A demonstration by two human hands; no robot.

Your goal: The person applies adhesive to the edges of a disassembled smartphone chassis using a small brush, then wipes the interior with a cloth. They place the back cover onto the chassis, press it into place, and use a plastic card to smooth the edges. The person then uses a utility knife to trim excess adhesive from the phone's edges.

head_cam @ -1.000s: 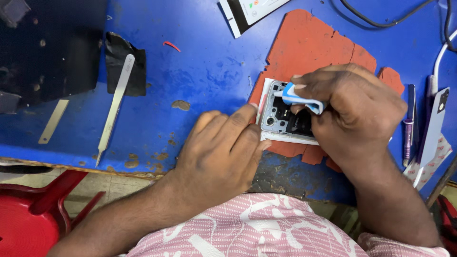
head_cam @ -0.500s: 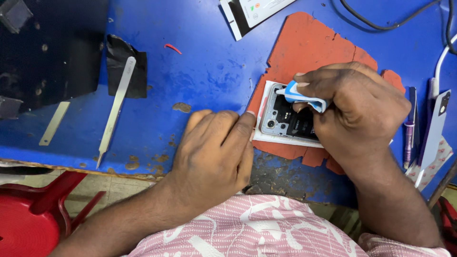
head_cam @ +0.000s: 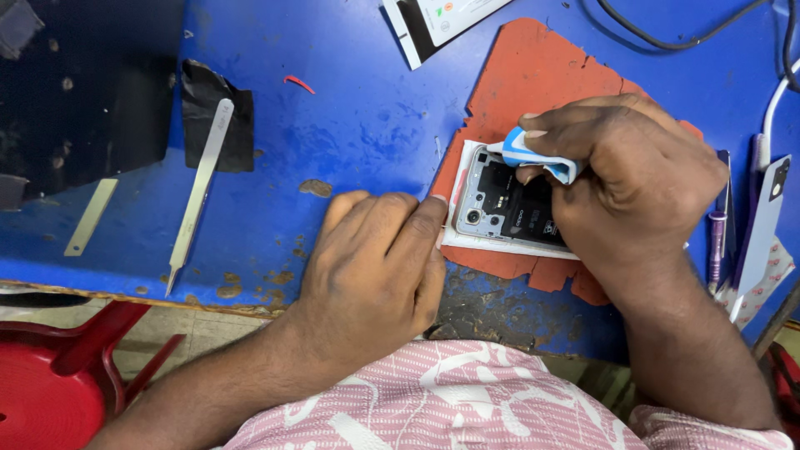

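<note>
Centrally, an opened smartphone [head_cam: 508, 204], back cover off, lies on a red mat [head_cam: 542, 75] on the blue tabletop [head_cam: 358, 108]. The left hand [head_cam: 375, 267] lies flat, fingertips pinning the phone's edge to steady it. The right hand [head_cam: 625, 179] grips a blue-and-white tool [head_cam: 533, 157], tip over the camera end. Since the earlier frames the left hand has slid left, baring more of the phone.

1. Bare blue table [head_cam: 367, 117] at frame centre gives open passage.
2. Tweezers [head_cam: 198, 193] and metal strip [head_cam: 92, 216] block the left.
3. Tools [head_cam: 718, 237] and cables [head_cam: 667, 37] crowd the right edge and upper right.
</note>
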